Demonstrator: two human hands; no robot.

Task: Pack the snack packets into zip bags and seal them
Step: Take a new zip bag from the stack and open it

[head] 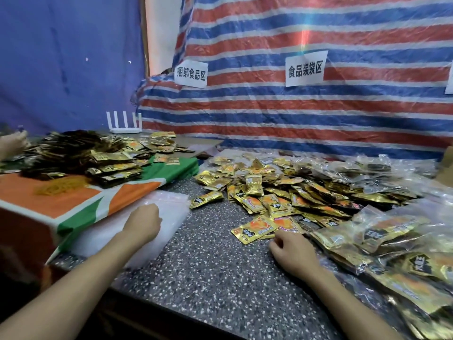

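Observation:
A heap of loose gold snack packets (277, 192) lies on the speckled stone table (208, 273). A stack of clear empty zip bags (169, 217) lies at the left of the table. My left hand (142, 223) rests on that stack with its fingers curled down; whether it pinches a bag is hidden. My right hand (293, 251) sits at the near edge of the heap, fingers curled beside a gold packet (255, 229), with the fingertips hidden. Filled zip bags (392, 253) of packets are piled at the right.
An orange, white and green cloth (81, 204) covers a raised surface at left, bearing bundled packets (81, 158) and rubber bands (58, 186). Another person's hand (12, 143) shows at the far left. A white router (125, 123) stands behind. A striped tarp (294, 106) with paper signs forms the back wall.

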